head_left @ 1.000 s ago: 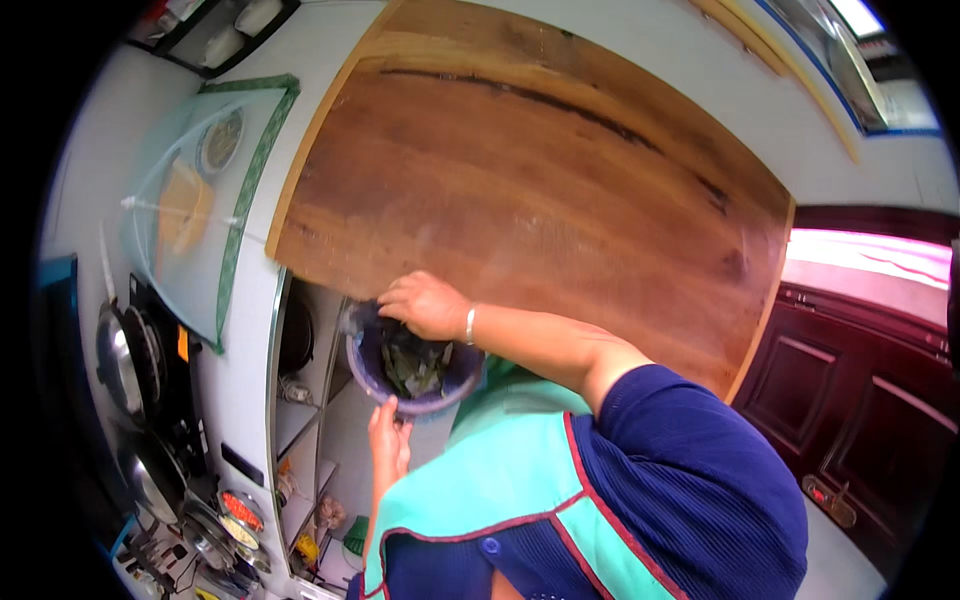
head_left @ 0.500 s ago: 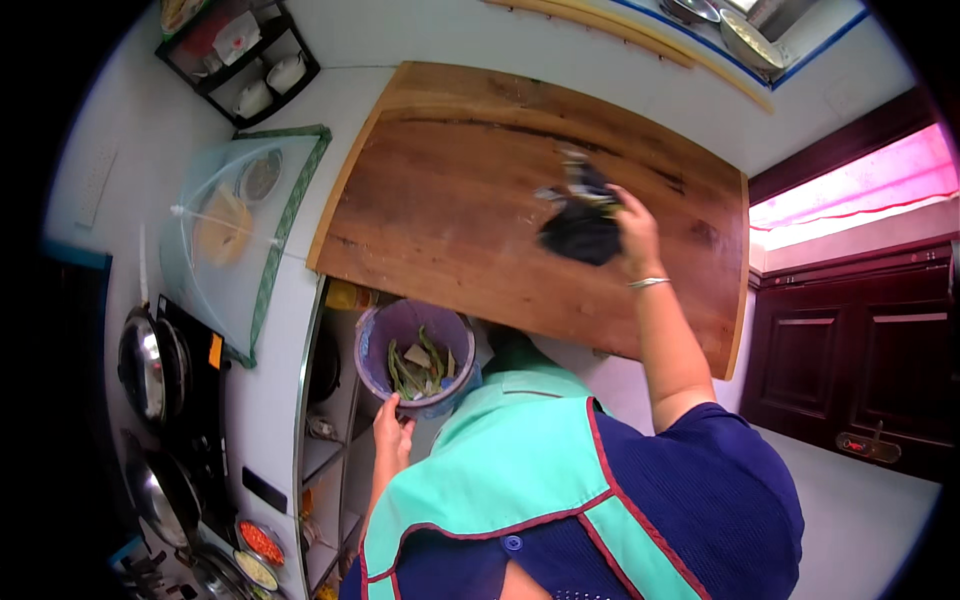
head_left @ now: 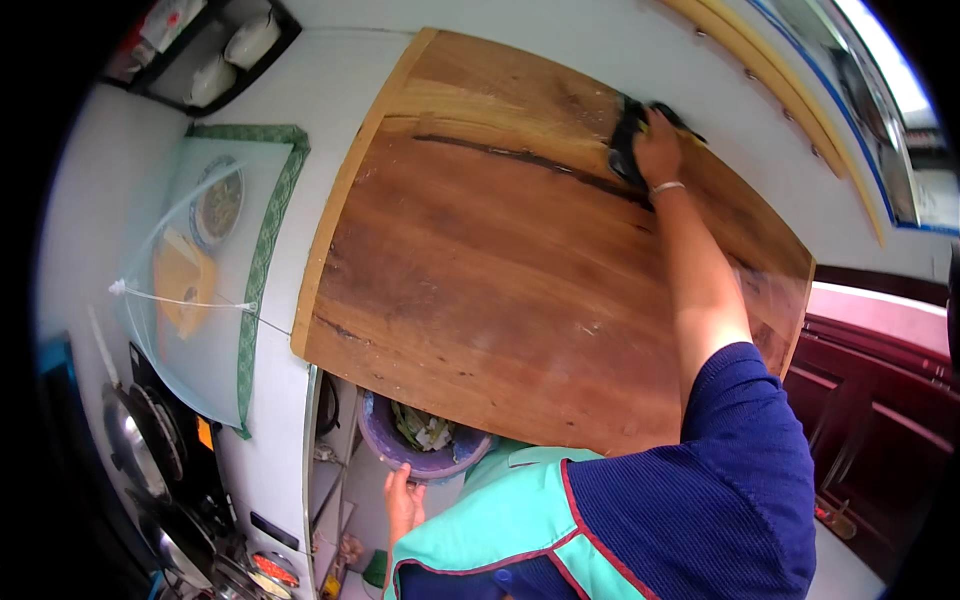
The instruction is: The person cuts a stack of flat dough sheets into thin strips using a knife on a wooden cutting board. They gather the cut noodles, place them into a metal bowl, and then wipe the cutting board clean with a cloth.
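My right hand (head_left: 658, 152) is closed on a bunched dark cloth (head_left: 626, 142), pressed to the far right part of a large brown wooden board (head_left: 490, 290). The cloth is partly covered by my fingers and slightly blurred. Close to my body, my left hand (head_left: 402, 498) grips the rim of a purple bucket (head_left: 376, 432). Green and pale food scraps (head_left: 422, 426) lie inside it. The board's near edge overhangs the far part of the bucket and hides it.
A translucent mesh food cover (head_left: 160, 270) stands over dishes on the left counter. Pans (head_left: 135, 440) sit on the black stove at lower left. A black shelf with white bowls (head_left: 252, 42) is at upper left. Wooden poles (head_left: 765, 75) run along the back; dark red doors (head_left: 880, 440) are at right.
My right hand has carried the cloth farther away, to the board's far edge. My view has shifted, and the bucket now sits partly under the board's near edge. My left hand stays on its rim.
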Available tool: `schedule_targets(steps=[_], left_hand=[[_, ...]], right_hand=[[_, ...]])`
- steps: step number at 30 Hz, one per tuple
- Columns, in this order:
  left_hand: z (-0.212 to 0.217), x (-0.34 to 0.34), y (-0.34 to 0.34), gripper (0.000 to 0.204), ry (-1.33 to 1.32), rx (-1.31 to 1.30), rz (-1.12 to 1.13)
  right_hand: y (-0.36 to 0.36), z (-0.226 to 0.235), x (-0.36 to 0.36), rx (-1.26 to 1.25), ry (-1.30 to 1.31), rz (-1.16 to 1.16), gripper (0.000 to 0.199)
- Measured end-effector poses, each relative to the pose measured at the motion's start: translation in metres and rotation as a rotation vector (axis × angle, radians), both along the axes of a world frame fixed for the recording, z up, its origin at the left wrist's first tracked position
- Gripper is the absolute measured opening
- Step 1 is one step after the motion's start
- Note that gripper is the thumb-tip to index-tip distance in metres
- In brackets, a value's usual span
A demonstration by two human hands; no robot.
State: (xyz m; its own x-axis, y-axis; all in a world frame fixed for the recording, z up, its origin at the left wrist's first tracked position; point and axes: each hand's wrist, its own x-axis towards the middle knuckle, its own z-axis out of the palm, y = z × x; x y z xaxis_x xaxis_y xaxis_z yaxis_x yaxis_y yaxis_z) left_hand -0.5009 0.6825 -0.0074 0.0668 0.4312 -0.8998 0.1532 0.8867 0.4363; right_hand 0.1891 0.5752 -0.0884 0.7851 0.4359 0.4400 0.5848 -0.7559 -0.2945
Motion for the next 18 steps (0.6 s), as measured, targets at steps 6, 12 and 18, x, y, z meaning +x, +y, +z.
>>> schedule_targets(steps=[6, 12, 18], left_hand=[[-0.003, -0.006, 0.009, 0.015, 0.044, 0.06, 0.015], [-0.011, -0.015, 0.021, 0.025, 0.033, 0.083, -0.026], [0.021, -0.047, 0.026, 0.025, -0.108, 0.162, -0.106]], right_hand=[[0.172, 0.03, -0.095, 0.073, 0.109, 0.685, 0.046], [0.167, 0.059, -0.364, 0.209, 0.352, 1.233, 0.017], [0.105, 0.11, -0.535, 0.436, 0.703, 1.072, 0.04]])
